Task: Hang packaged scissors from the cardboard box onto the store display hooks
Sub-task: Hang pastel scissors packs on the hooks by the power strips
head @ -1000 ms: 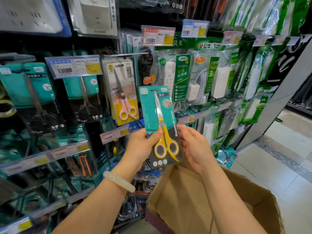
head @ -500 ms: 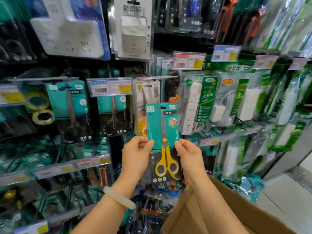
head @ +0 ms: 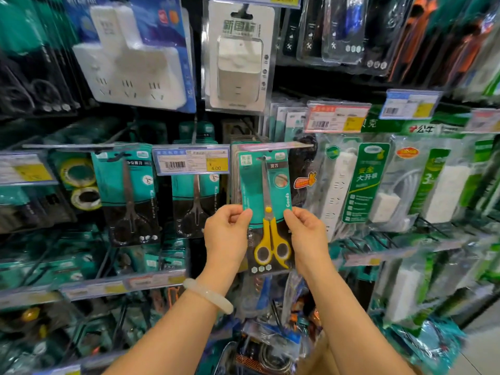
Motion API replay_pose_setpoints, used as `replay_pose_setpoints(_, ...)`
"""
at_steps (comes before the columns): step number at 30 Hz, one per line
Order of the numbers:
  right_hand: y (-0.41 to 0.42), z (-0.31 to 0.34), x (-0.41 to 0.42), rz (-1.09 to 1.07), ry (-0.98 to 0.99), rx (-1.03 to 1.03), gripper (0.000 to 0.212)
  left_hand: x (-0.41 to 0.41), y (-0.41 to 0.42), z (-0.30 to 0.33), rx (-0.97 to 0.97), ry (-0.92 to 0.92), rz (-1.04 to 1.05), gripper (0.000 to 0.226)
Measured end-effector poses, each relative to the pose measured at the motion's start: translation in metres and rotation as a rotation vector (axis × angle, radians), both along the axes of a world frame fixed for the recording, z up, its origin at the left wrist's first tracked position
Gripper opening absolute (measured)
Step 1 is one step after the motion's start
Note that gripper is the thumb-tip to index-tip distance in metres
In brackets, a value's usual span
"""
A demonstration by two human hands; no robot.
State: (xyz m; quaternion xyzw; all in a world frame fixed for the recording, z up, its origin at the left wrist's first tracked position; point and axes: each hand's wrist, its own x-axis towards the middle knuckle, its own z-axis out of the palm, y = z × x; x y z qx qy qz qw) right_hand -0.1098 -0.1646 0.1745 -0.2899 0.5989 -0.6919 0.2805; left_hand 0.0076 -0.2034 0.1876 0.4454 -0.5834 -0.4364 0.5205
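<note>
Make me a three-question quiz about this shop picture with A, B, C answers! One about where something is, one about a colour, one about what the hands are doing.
1. Where is the white bracelet?
A. on the left wrist
B. on the right wrist
C. on a hook

2. What colour are the handles of the scissors pack being held?
A. pink
B. yellow
C. black

3. How is the scissors pack held?
A. one hand only
B. lying in the box
C. pinched by both hands

Answers: 1 A, the bracelet circles the wrist below the left hand. 2 B, the two finger loops are yellow. 3 C, the left hand and right hand each pinch a side edge of the card.
</note>
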Motion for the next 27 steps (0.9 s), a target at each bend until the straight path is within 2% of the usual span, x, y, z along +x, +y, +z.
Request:
replay_pose_setpoints(7, -0.009, -0.003, -0.009, 0.035, 0.068, -0.022, 0.015, -0.007, -0.007, -0.006, 0.019, 0.006, 0.045, 0.007)
replay_pose_setpoints(16, -0.037, -0.001, -0.022, -0.043, 0.271, 0.007, 0.015, -0.030, -0.029, 0.001, 0.071, -0.005, 0.108, 0.027)
replay_pose_setpoints(24, -0.051, -0.004, -0.014, -0.127, 0.408, 0.058, 0.014, -0.029, -0.037, -0.003, -0.032, -0.074, 0.175, 0.022)
replay_pose_setpoints(27, -0.045, -0.003, -0.017, -0.208, 0.444, 0.037, 0.015, -0.039, -0.030, -0.004, -0.034, -0.102, 0.142, 0.019)
